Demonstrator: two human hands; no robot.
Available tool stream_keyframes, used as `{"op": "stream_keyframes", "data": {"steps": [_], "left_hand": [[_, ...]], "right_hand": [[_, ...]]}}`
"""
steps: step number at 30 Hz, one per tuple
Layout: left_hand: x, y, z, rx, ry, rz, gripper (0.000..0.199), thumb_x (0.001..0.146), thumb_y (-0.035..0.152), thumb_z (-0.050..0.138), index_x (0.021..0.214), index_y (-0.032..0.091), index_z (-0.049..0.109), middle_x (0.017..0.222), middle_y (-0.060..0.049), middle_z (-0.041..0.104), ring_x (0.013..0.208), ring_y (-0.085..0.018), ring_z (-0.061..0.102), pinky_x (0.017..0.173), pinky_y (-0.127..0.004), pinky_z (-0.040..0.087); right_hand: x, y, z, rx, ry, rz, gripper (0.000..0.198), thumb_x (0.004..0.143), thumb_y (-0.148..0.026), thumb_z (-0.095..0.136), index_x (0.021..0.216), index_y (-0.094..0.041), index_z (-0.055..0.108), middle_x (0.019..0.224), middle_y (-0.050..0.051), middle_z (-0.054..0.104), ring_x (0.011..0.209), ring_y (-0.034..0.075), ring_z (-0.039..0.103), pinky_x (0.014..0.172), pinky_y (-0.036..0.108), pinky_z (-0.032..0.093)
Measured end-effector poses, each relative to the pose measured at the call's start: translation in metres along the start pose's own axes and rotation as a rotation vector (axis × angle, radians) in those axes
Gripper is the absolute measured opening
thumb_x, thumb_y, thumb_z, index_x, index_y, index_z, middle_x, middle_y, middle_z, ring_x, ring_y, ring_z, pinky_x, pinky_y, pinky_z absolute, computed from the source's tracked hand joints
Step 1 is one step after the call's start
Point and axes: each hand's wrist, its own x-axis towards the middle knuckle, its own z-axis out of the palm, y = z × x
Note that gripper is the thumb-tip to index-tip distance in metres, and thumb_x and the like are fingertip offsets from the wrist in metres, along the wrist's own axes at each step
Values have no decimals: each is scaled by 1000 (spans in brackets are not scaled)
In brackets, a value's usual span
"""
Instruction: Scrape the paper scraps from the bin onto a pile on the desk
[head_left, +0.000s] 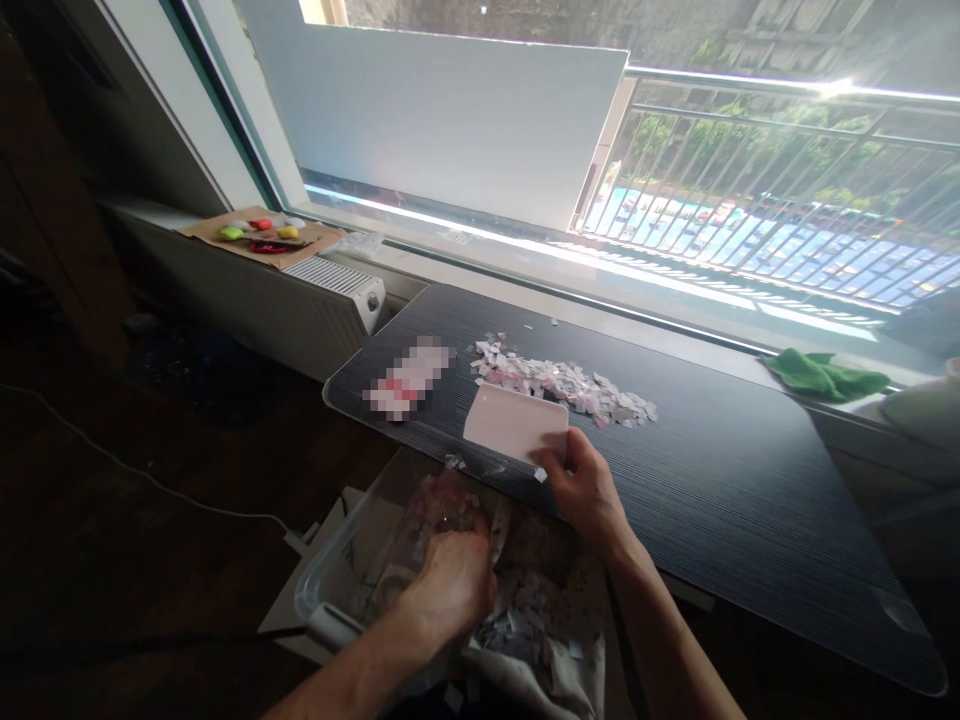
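My right hand [585, 490] grips the right end of a shallow white rectangular tray [514, 422], thumb and fingers pinching its corner. The tray is held at the near edge of a dark table, just in front of a long pile of small white and pinkish paper scraps [562, 380]. One scrap shows by my right fingertips. My left hand [459, 575] is lower, over a clear plastic bin, its fingers closed on a crinkled clear plastic bag [439, 505] with reddish marks. The fingertips are partly hidden. More paper scraps [517, 630] lie below, beside my left hand.
The clear bin [319, 600] stands below the near edge of the dark table [712, 480]. A blurred-out white and red item [409, 380] lies at the table's left. A green cloth [821, 375] rests on the sill. Left are a radiator [322, 300] and cardboard [217, 240] with coloured objects.
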Motion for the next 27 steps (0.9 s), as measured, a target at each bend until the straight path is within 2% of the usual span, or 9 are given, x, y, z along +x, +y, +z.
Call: {"op": "stream_keyframes", "data": {"steps": [8, 13, 15, 18, 22, 25, 27], "left_hand": [[-2, 2, -3, -3, -30, -8, 62, 68, 23, 44, 125, 3, 31, 85, -16, 65, 81, -27, 60, 72, -34, 44], [-1, 2, -5, -8, -37, -19, 63, 67, 23, 44, 125, 3, 30, 86, -16, 64, 81, -27, 60, 71, -34, 45], [-1, 2, -4, 5, -40, -5, 62, 67, 23, 43, 124, 2, 31, 86, -16, 65, 81, -28, 60, 71, -35, 45], [-2, 1, -4, 40, -45, -8, 56, 69, 22, 41, 122, 4, 34, 87, -15, 64, 83, -27, 60, 72, -34, 44], [-5, -2, -5, 53, -58, -37, 48, 71, 22, 38, 118, 9, 36, 88, -12, 63, 86, -24, 59, 73, -31, 41], [-9, -8, -9, 70, -17, -34, 48, 72, 22, 37, 118, 10, 33, 89, -12, 62, 88, -24, 58, 74, -31, 40], [-12, -12, -13, 62, -19, -56, 40, 71, 21, 36, 111, 13, 37, 83, -10, 63, 84, -24, 59, 71, -31, 40]], "right_hand": [[-12, -7, 0, -27, -83, -40, 12, 74, -29, 44, 81, -21, 50, 66, -1, 55, 58, 12, 47, 55, 23, 38], [-13, -9, 4, -28, -20, -21, 12, 75, -30, 44, 81, -21, 50, 65, -2, 55, 57, 12, 47, 55, 23, 37], [-14, -10, 1, -22, -55, -25, 11, 75, -30, 45, 80, -21, 50, 65, -2, 55, 57, 12, 47, 55, 23, 38], [-18, -11, -16, 7, -56, -16, 11, 74, -29, 47, 80, -21, 51, 68, -1, 57, 60, 12, 50, 57, 23, 40], [-30, -5, -54, -20, 164, 70, 18, 73, -30, 50, 88, -21, 53, 77, 1, 60, 67, 14, 54, 62, 25, 42], [-38, 8, -73, -31, 211, 140, 20, 73, -30, 49, 89, -21, 53, 72, 1, 59, 63, 14, 53, 59, 26, 42], [-40, 20, -78, -20, 234, 179, 20, 72, -30, 48, 89, -19, 53, 68, 0, 56, 58, 13, 50, 54, 25, 41]]}}
